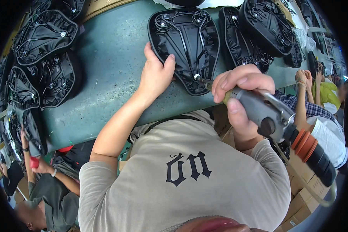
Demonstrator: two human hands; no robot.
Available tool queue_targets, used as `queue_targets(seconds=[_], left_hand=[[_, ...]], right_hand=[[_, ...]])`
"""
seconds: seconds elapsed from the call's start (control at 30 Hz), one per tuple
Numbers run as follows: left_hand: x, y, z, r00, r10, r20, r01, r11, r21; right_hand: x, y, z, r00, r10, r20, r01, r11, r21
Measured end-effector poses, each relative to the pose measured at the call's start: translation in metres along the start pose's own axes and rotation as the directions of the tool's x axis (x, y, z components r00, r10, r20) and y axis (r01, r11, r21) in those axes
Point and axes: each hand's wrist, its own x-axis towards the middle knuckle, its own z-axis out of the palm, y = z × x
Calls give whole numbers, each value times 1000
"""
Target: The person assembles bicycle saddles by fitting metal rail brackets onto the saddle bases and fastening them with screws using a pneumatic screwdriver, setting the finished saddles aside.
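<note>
A black bicycle saddle [186, 46] lies upside down on the green table, its metal rails and coil springs facing up. My left hand [157, 73] grips the saddle's left edge, thumb on the rim and fingers partly beneath it. Wrapped round a grey pneumatic screwdriver [259, 110] is my right hand [241, 87]. The tool's bit reaches a bright fastener [197, 77] near the saddle's narrow end. An orange-ringed black end and a hose trail from the tool toward the lower right.
Several upturned saddles [46, 36] are piled at the left, and others [264, 27] stand at the right. The green table [104, 58] spans between them. Co-workers sit at the lower left and far right. Cardboard boxes [303, 203] stand at the lower right.
</note>
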Motion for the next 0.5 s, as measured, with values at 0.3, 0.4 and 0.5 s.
queue_targets(seconds=[0.3, 0.4, 0.5], left_hand=[[0, -11, 3, 998, 53, -41, -53, 999, -8], [-1, -13, 3, 999, 23, -40, -24, 999, -33], [0, -16, 4, 999, 0, -42, -1, 999, -43]], right_hand=[[8, 2, 15, 999, 40, -18, -41, 997, -70], [13, 5, 10, 994, 110, 6, -110, 994, 5], [10, 4, 13, 990, 143, 13, -142, 989, -46]])
